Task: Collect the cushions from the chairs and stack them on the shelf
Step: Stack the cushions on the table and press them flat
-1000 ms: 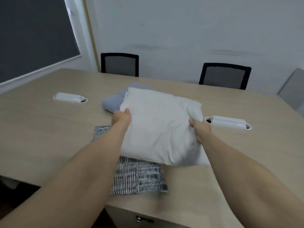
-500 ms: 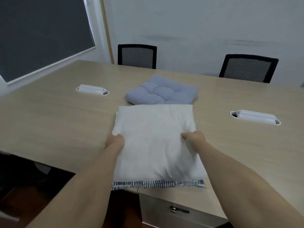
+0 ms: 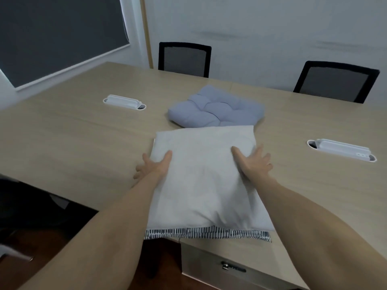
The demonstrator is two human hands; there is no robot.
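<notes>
A white cushion [image 3: 204,181] lies flat on a striped dark-and-white cushion [image 3: 207,234], whose front edge shows at the table's near edge. A tufted blue-grey cushion [image 3: 215,108] lies just behind them on the table. My left hand [image 3: 154,166] rests at the white cushion's left edge, thumb on top and fingers spread beside it on the table. At the cushion's right edge lies my right hand [image 3: 254,164], fingers straight, thumb on the fabric. Neither hand grips anything.
The wooden table [image 3: 73,143] has two white cable boxes [image 3: 124,102] [image 3: 342,149]. Two black mesh chairs [image 3: 185,59] [image 3: 335,81] stand against the far wall. A drawer with a lock [image 3: 232,268] sits under the near edge. No shelf is in view.
The white cushion was drawn toward me and laid on the striped cushion, uncovering the blue-grey one. Both hands have let go of its sides and now lie open at its edges.
</notes>
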